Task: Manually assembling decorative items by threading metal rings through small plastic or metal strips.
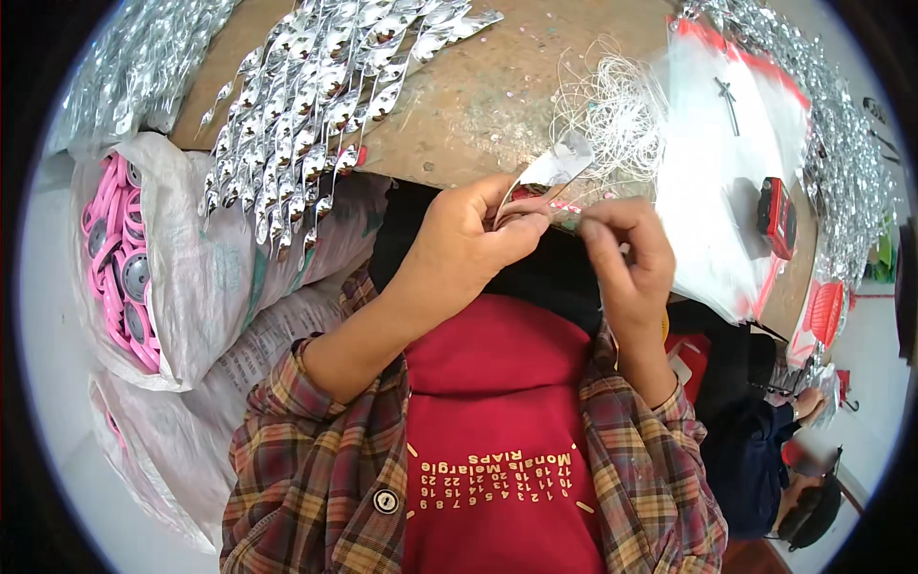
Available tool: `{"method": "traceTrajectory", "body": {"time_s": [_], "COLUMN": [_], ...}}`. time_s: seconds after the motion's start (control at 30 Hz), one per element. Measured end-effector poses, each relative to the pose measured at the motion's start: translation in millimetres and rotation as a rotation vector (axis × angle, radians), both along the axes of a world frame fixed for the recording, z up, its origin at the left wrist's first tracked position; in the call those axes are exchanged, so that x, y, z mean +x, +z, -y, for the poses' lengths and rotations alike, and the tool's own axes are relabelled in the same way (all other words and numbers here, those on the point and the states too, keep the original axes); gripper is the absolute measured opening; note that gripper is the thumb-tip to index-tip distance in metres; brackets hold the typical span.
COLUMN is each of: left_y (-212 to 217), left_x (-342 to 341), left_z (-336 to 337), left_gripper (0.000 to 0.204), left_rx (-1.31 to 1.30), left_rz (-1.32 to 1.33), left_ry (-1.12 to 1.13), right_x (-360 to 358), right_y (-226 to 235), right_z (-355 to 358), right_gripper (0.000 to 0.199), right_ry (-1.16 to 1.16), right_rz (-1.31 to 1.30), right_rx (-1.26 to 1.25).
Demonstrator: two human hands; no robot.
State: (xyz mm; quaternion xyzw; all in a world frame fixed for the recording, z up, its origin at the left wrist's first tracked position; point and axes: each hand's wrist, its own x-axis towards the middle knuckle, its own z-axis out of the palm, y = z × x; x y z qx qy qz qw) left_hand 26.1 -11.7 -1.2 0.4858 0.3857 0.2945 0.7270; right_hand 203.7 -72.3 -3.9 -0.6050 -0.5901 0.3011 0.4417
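Observation:
My left hand is closed on a curled silvery-white strip that rises from between thumb and fingers above the table's near edge. A small red-and-white piece shows beside the strip, toward my other hand. My right hand is a short way to the right, thumb and forefinger pinched together. Whatever is in that pinch, perhaps a fine thread, is too small to make out. Just beyond both hands lies a loose tangle of white string.
Twisted silver foil strips hang over the table's near edge at left. Right of the string lie clear plastic bags and a small red-and-black device. A woven sack holds pink-and-grey parts. Another person sits at right.

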Motion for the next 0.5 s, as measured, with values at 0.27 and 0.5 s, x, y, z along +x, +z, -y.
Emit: {"method": "traceTrajectory", "body": {"time_s": [0.27,0.5], "left_y": [2,17], "left_x": [-5,-23], "left_z": [-4,-13], "left_gripper": [0.017,0.028], "left_rx": [0.046,0.139], "left_rz": [0.004,-0.029], "left_ry": [0.067,0.093], "right_x": [17,23], "right_y": [7,19], "right_z": [-23,-29], "right_gripper": [0.015,0.011], "right_ry": [0.129,0.134], "right_rz": [0.092,0.417], "right_rx": [0.104,0.136]}}
